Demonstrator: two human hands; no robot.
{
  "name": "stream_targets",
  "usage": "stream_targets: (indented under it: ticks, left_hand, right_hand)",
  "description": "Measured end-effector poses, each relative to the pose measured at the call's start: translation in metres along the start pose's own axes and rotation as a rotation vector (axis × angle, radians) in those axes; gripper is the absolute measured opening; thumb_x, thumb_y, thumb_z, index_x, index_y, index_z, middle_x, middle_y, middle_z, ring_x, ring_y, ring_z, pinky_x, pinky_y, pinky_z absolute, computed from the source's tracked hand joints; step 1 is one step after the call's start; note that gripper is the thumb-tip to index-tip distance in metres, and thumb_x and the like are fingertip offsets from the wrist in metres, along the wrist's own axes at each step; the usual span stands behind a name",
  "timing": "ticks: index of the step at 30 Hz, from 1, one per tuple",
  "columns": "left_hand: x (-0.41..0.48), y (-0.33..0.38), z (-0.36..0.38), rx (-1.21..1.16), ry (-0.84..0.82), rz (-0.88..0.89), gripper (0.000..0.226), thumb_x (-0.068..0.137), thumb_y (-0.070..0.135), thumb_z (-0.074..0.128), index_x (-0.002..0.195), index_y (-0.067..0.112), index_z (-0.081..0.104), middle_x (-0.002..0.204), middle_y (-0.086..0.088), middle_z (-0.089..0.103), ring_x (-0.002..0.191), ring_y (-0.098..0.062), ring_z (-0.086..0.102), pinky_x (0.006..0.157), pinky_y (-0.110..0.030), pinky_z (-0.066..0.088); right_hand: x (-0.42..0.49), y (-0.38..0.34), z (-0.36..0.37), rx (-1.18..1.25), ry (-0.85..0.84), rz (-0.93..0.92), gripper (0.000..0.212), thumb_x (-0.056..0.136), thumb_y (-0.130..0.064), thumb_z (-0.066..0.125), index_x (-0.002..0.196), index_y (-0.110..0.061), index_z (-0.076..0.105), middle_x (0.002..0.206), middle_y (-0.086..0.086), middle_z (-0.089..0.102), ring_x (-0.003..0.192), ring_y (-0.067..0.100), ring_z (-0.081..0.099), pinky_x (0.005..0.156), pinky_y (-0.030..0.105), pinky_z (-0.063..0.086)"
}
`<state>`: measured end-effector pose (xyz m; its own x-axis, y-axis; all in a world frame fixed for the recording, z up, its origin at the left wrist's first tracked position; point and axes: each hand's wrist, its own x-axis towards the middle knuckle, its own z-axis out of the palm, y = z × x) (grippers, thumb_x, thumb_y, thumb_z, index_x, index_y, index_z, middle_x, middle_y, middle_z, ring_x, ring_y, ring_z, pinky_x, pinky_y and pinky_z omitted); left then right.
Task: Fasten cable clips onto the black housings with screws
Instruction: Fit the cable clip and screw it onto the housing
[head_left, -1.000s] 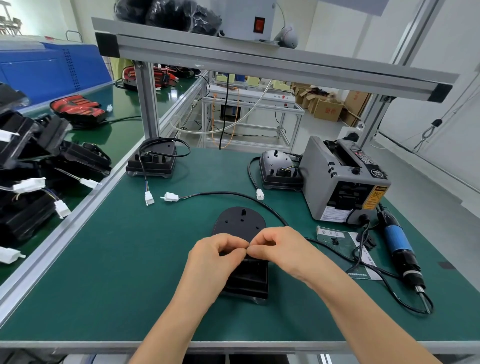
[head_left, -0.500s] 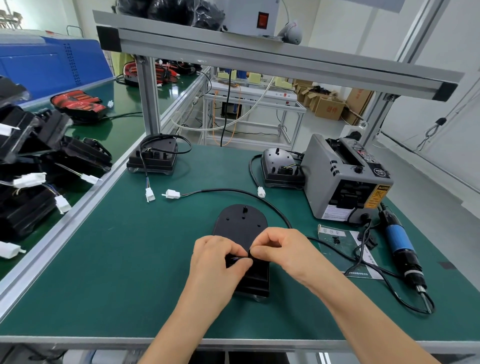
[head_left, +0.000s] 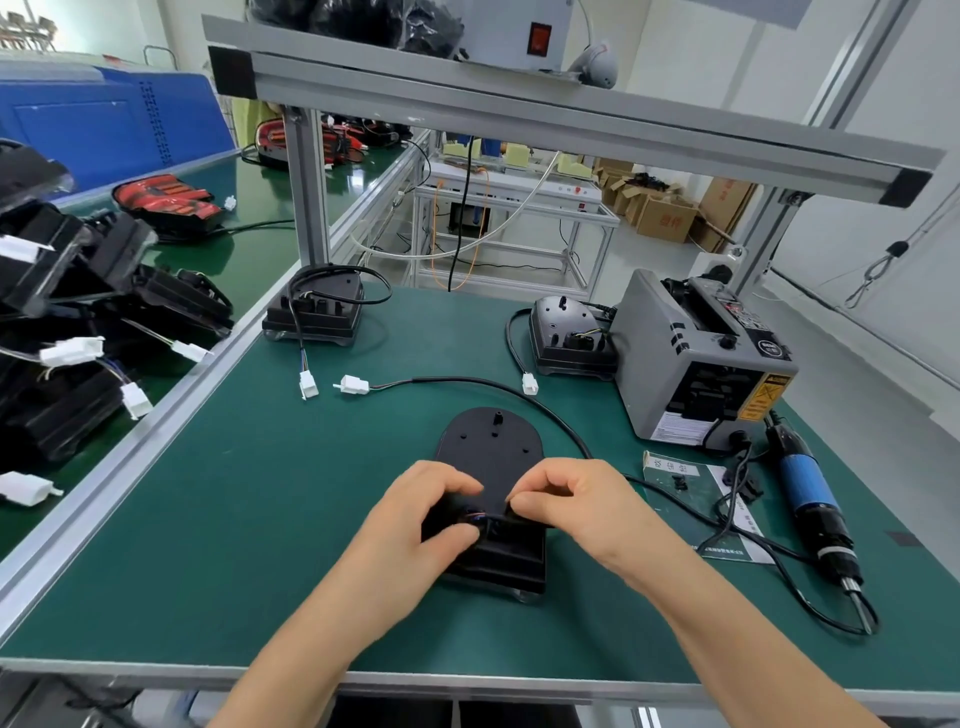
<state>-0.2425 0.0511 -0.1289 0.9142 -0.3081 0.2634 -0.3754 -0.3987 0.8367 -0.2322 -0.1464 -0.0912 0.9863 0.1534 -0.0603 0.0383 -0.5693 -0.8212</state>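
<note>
While the black housing (head_left: 491, 447) lies flat in the middle of the green tabletop (head_left: 234, 519), the left hand (head_left: 415, 525) curls thumb and fingers round its raised near part. The right hand (head_left: 576, 509) pinches the black cable (head_left: 452, 379) where it meets the housing. An electric screwdriver (head_left: 810, 499) lies well apart, to the right.

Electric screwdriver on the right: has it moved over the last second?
No. The electric screwdriver lies in the same spot on the mat, just right of the grey tape dispenser, untouched.
</note>
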Motion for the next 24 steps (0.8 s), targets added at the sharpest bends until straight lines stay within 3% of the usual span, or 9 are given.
stream_targets:
  ticks: [5, 9, 14, 24]
  left_hand:
    - [-0.004, -0.005, 0.002, 0.064, 0.004, 0.080, 0.036, 0.085, 0.009, 0.066, 0.087, 0.044, 0.055, 0.107, 0.026, 0.052, 0.115, 0.000, 0.045, 0.091, -0.008, 0.032]
    - [-0.004, -0.007, 0.004, 0.058, 0.021, 0.117, 0.030, 0.083, 0.005, 0.067, 0.085, 0.034, 0.061, 0.104, 0.021, 0.054, 0.113, -0.010, 0.048, 0.089, -0.018, 0.039]
    - [-0.006, -0.007, 0.007, 0.077, 0.046, 0.145, 0.020, 0.084, 0.004, 0.066, 0.088, 0.023, 0.062, 0.104, 0.022, 0.051, 0.111, -0.007, 0.046, 0.090, -0.014, 0.036]
    - [-0.008, -0.010, 0.011, 0.120, 0.095, 0.217, 0.025, 0.084, 0.008, 0.063, 0.091, 0.031, 0.056, 0.110, 0.025, 0.046, 0.108, 0.000, 0.043, 0.088, -0.007, 0.033]
  right_hand:
    - [0.007, -0.006, -0.008, 0.008, -0.149, 0.061, 0.015, 0.081, -0.020, 0.073, 0.069, -0.029, 0.073, 0.073, -0.011, 0.070, 0.071, 0.002, 0.061, 0.079, 0.022, 0.050]
    - [0.015, -0.014, -0.011, -0.085, -0.224, 0.122, 0.006, 0.080, -0.023, 0.073, 0.074, -0.023, 0.073, 0.077, -0.007, 0.071, 0.071, 0.000, 0.060, 0.076, 0.018, 0.048]
    - [0.023, -0.026, -0.013, -0.186, -0.318, 0.151, 0.011, 0.081, -0.022, 0.073, 0.071, -0.025, 0.068, 0.061, -0.018, 0.063, 0.054, -0.010, 0.053, 0.053, 0.006, 0.041]
    - [0.028, -0.034, -0.016, -0.193, -0.408, 0.180, 0.011, 0.083, -0.016, 0.071, 0.074, -0.021, 0.066, 0.057, -0.018, 0.060, 0.048, -0.011, 0.052, 0.051, 0.007, 0.040]
